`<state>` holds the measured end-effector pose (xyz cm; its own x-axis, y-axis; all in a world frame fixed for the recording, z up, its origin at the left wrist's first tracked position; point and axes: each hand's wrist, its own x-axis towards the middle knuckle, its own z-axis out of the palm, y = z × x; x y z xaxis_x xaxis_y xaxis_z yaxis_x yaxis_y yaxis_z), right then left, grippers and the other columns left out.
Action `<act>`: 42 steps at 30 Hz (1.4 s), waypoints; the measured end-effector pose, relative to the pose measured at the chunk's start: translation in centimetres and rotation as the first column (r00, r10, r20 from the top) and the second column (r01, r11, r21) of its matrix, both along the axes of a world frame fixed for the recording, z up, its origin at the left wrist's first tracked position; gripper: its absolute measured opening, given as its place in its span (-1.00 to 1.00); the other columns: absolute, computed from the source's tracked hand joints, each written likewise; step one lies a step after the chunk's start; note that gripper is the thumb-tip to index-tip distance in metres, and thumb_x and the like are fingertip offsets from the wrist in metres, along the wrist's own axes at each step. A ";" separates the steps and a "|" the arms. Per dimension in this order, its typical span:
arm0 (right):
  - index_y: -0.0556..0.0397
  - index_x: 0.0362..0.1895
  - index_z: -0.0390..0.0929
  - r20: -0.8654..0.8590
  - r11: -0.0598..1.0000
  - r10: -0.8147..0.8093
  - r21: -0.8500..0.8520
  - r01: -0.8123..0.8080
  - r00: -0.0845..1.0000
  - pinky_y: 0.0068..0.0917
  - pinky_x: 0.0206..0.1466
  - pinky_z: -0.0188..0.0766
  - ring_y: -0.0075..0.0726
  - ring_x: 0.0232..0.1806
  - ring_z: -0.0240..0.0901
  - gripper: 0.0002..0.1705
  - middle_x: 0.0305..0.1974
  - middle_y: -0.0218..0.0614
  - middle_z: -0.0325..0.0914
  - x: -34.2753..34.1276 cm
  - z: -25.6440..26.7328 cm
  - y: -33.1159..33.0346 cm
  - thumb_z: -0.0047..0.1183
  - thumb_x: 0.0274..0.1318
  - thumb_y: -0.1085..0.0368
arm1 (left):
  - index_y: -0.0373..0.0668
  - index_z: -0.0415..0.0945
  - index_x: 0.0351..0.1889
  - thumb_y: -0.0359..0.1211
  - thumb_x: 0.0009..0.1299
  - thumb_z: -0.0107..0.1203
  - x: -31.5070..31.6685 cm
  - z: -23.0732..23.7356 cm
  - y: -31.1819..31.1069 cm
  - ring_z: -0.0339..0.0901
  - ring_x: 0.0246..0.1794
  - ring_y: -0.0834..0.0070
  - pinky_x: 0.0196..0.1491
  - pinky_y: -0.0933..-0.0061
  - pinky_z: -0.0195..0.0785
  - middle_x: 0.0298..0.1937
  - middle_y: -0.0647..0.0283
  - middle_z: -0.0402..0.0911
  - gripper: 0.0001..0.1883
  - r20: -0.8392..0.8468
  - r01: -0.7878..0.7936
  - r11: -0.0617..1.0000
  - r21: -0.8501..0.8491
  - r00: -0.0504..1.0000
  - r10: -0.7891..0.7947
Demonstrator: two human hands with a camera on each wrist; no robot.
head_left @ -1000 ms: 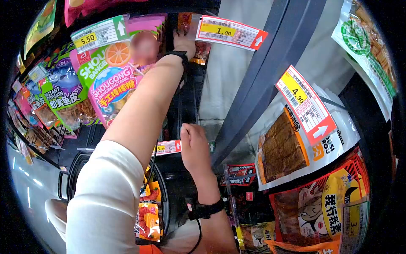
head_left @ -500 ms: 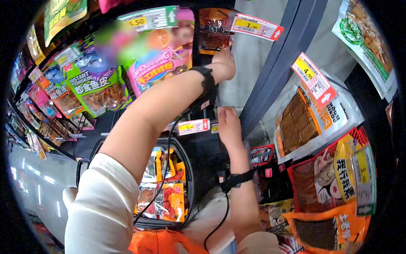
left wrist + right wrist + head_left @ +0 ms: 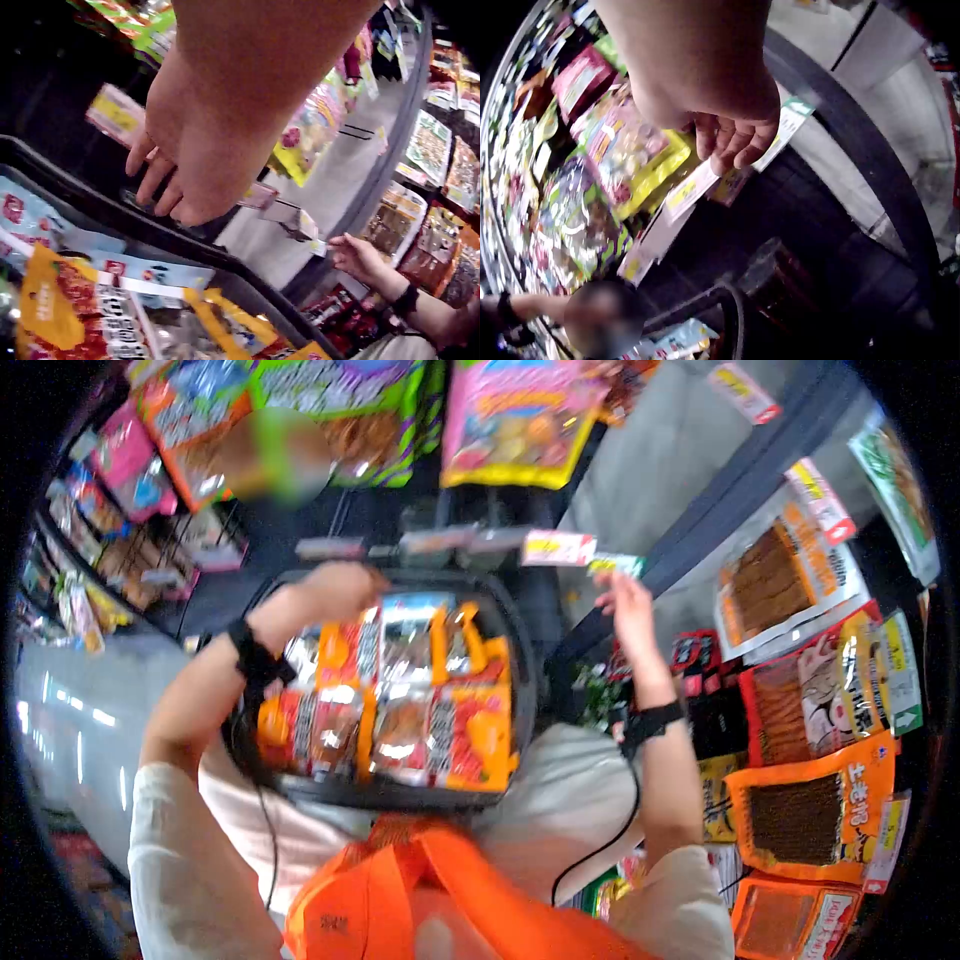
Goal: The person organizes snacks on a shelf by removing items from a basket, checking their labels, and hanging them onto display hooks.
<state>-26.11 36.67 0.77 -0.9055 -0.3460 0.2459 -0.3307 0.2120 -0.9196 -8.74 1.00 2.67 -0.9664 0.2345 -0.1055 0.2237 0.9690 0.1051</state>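
My left hand [image 3: 335,592] is over the back left rim of a black shopping basket [image 3: 530,660]. In the left wrist view its fingers [image 3: 154,184] hang loosely curled beside that rim, and nothing shows in them. Orange-and-red snack packets [image 3: 470,730] fill the basket, with a light blue packet [image 3: 410,605] at the back. My right hand [image 3: 630,605] is raised to the right of the basket, near a shelf price tag [image 3: 558,547]. Its fingers [image 3: 742,142] are loosely bent and hold nothing; they overlap the tags in the right wrist view.
Pink-and-yellow candy bags [image 3: 520,435] and green fish-skin bags [image 3: 375,445] hang above the basket. A dark slanted post [image 3: 730,485] rises at the right. Beyond it hang a brown snack pack [image 3: 770,580] and an orange pack [image 3: 810,810]. The basket rests by my lap.
My left hand has come down and left from the small packets by the 1.00 tag to the basket. My right hand's fingers have spread. The view has tipped down, showing more basket.
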 end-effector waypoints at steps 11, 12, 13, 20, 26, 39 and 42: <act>0.18 -0.19 0.44 0.189 0.315 0.650 0.814 -0.487 0.736 -0.36 -0.20 0.35 -0.11 -0.26 0.45 -0.62 -0.26 -0.10 0.51 9.1 -3.7 -15.8 -0.06 0.04 0.13 | -0.18 0.44 -0.10 -0.24 0.17 0.00 9.1 -7.8 -7.4 0.41 -0.05 0.16 -0.01 0.23 0.25 -0.07 0.03 0.45 -0.64 0.318 -0.300 0.953 0.036 0.908 0.274; 0.19 -0.20 0.44 0.299 0.101 0.614 0.888 -0.449 0.730 -0.32 -0.18 0.35 -0.03 -0.22 0.44 -0.59 -0.24 -0.05 0.50 9.5 -3.5 -16.5 -0.02 0.00 0.09 | -0.20 0.46 -0.12 -0.18 0.17 -0.01 9.2 -7.9 -7.6 0.44 -0.09 0.15 -0.04 0.22 0.28 -0.10 0.01 0.48 -0.62 0.336 -0.163 0.984 -0.070 0.925 0.177; 0.19 -0.20 0.44 0.312 0.085 0.612 0.888 -0.452 0.727 -0.32 -0.18 0.35 -0.03 -0.22 0.44 -0.59 -0.24 -0.05 0.50 9.6 -3.9 -17.0 -0.02 0.00 0.09 | -0.20 0.46 -0.12 -0.18 0.17 -0.01 9.2 -8.2 -7.4 0.44 -0.09 0.15 -0.04 0.22 0.28 -0.10 0.01 0.48 -0.62 0.342 -0.166 0.985 -0.054 0.923 0.174; 0.07 -0.33 0.43 0.592 0.645 -0.067 0.640 -0.418 0.803 -0.50 -0.41 0.38 -0.47 -0.42 0.42 -0.71 -0.47 -0.31 0.46 9.2 -6.4 -20.7 0.09 -0.03 0.13 | -0.27 0.52 -0.23 -0.15 0.20 -0.05 4.7 -12.5 -6.0 0.51 -0.21 0.15 -0.17 0.26 0.36 -0.22 0.02 0.55 -0.62 0.431 -0.188 0.982 0.032 0.888 0.157; 0.06 -0.32 0.46 0.837 0.940 0.047 0.148 -0.309 0.545 -0.46 -0.45 0.41 -0.44 -0.47 0.45 -0.81 -0.43 -0.37 0.51 10.4 -5.3 -21.0 0.10 -0.05 0.27 | -0.32 0.52 -0.30 -0.11 0.21 -0.07 4.7 -7.9 -5.1 0.54 -0.31 0.20 -0.34 0.27 0.40 -0.34 0.01 0.57 -0.58 0.443 -0.375 0.919 0.119 0.849 0.288; 0.03 -0.38 0.38 -0.735 0.783 0.617 0.610 -0.123 0.282 -0.46 -0.48 0.36 -0.27 -0.48 0.39 -0.73 -0.50 -0.33 0.34 19.1 2.2 -19.2 0.06 -0.34 0.35 | -0.25 0.21 0.13 0.18 0.34 -0.53 6.8 -0.1 -1.5 0.33 0.09 0.35 0.16 0.32 0.16 0.09 0.07 0.36 -0.28 0.466 -0.442 -0.610 0.657 0.875 -0.133; 0.03 -0.36 0.39 -0.696 0.740 0.671 0.651 -0.170 0.255 -0.48 -0.42 0.34 -0.32 -0.42 0.36 -0.70 -0.49 -0.36 0.31 19.9 0.1 -19.3 0.10 -0.32 0.28 | -0.26 0.33 -0.05 -0.18 0.36 -0.13 7.3 -0.5 -0.8 0.47 -0.12 0.45 0.00 0.39 0.33 -0.10 0.20 0.49 -0.64 0.448 -0.384 -0.555 0.738 0.894 -0.024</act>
<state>-6.23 17.34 0.90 0.0618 -0.8754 0.4794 -0.9958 -0.0213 0.0895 -1.44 0.18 2.13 -0.9783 -0.0195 -0.2064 -0.1482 -0.6303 0.7621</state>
